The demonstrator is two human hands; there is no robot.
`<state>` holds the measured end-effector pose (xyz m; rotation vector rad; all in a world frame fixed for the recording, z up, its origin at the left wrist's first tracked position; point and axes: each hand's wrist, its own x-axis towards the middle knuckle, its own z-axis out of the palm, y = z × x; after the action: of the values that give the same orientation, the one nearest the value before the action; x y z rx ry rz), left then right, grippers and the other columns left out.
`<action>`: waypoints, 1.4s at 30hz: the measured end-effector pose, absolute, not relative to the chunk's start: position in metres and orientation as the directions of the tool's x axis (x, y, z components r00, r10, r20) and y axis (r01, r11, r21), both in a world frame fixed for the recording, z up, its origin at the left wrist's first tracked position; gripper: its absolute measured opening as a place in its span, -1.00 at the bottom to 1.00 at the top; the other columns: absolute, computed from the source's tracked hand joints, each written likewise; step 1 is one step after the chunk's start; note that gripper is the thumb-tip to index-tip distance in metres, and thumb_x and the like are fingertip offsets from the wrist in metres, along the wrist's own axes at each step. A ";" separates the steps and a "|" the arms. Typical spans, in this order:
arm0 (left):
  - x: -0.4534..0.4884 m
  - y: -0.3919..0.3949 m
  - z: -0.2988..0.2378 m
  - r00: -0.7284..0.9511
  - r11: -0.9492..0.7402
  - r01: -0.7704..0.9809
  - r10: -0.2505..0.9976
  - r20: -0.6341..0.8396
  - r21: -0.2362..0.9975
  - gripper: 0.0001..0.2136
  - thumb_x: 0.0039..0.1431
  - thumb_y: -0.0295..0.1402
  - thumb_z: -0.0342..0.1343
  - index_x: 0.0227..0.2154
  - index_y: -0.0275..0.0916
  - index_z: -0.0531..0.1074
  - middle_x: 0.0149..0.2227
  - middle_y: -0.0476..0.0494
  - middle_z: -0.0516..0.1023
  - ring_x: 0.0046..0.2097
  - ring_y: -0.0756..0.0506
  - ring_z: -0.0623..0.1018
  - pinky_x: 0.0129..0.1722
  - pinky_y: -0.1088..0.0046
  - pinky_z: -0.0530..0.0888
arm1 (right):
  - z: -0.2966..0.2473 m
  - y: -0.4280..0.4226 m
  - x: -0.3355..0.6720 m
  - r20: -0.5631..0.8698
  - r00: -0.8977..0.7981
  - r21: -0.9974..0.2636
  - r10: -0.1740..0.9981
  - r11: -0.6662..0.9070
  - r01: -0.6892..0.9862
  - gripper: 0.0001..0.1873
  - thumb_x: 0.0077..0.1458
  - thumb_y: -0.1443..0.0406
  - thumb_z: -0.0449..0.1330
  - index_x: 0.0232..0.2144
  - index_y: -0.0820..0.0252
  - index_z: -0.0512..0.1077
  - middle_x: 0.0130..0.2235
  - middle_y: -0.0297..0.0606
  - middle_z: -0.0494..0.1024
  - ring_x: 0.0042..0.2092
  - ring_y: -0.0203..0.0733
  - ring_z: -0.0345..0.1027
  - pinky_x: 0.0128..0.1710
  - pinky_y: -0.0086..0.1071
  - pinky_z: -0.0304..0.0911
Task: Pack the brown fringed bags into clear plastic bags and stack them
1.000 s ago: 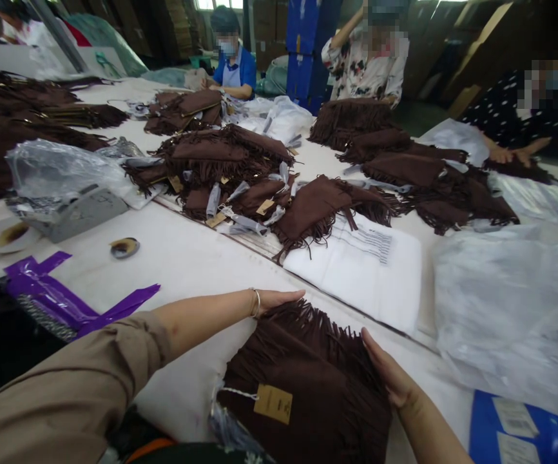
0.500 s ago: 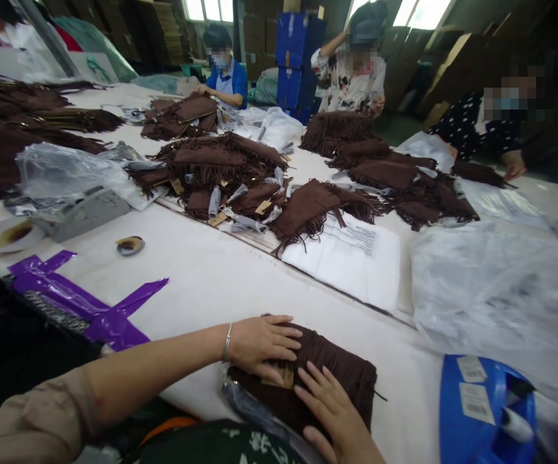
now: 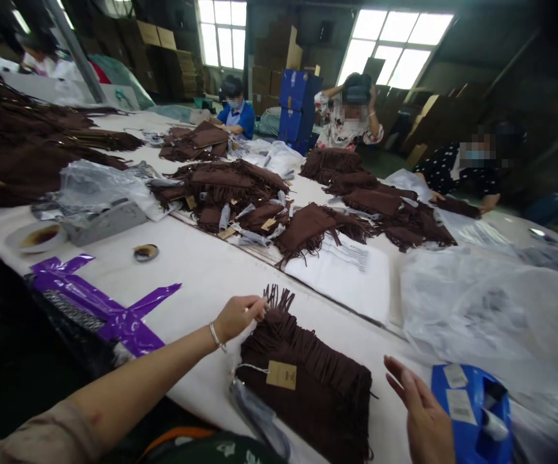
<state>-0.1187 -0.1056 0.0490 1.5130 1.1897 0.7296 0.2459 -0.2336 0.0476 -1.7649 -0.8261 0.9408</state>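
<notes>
A brown, suede-like fringed bag (image 3: 317, 412) lies flat on the table in front of me. A tan paper tag (image 3: 281, 374) on a white string rests on it, and a plastic-wrapped part (image 3: 259, 412) sticks out along its near left edge. My left hand (image 3: 240, 317) is closed at the bag's upper left corner, pinching fringe strands (image 3: 279, 298) that stand up past the fingers. Off the bag's right side, my right hand (image 3: 424, 409) is raised with its fingers stretched and nothing in it. Close beside that hand is a blue tape dispenser (image 3: 470, 422) with white labels.
Piles of brown fringed bags (image 3: 230, 187) cover the far table. A folded white cloth (image 3: 341, 274) and clear plastic bags (image 3: 477, 309) lie to the right. Purple tape (image 3: 115, 309) and a grey tape dispenser (image 3: 107, 222) are left. Several co-workers sit around the table.
Both hands have come off the bag's top, uncovering the tag. My left hand now pinches fringe at the upper left corner; my right hand has lifted away rightward. The camera view has tilted up.
</notes>
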 end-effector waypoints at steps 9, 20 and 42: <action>-0.143 -0.096 0.007 0.380 0.711 -0.037 0.660 -0.648 0.702 -0.44 -0.12 0.11 0.15 -0.30 -0.36 0.39 -0.31 -0.21 0.54 -0.33 -0.07 0.52 -0.28 0.39 0.42 | 0.035 -0.121 0.186 -0.421 0.040 -0.887 0.906 -0.421 0.191 -0.49 0.04 -0.06 0.06 -0.22 0.24 0.46 -0.11 -0.08 0.52 -0.07 -0.06 0.40 0.05 -0.17 0.23; -0.111 -0.042 -0.026 0.767 0.886 -0.145 0.382 -0.515 0.441 -0.46 0.05 0.12 -0.02 -0.22 -0.32 0.42 -0.35 -0.15 0.56 -0.40 -0.04 0.51 -0.36 0.48 0.38 | 0.010 -0.032 0.124 -0.753 -0.507 -0.542 0.420 -0.833 0.113 -0.38 0.08 -0.11 -0.03 -0.27 0.37 0.42 -0.38 -0.11 0.54 -0.44 -0.33 0.43 -0.46 -0.50 0.29; -0.129 -0.149 0.019 0.862 -0.608 0.310 0.504 0.054 0.731 -0.57 0.25 -0.20 -0.11 0.14 -0.22 0.19 0.17 -0.26 0.25 0.25 -0.18 0.12 0.26 0.19 -0.12 | 0.042 -0.200 0.131 -0.012 -0.641 -0.838 0.767 0.342 0.425 -0.55 0.17 0.21 0.02 0.12 -0.06 0.20 0.23 -0.34 0.14 0.26 -0.09 -0.08 0.25 -0.11 -0.12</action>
<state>-0.1285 -0.1485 0.0186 2.2673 0.5859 0.3282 0.1309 -0.1996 0.0422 -1.0498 -2.2264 1.2148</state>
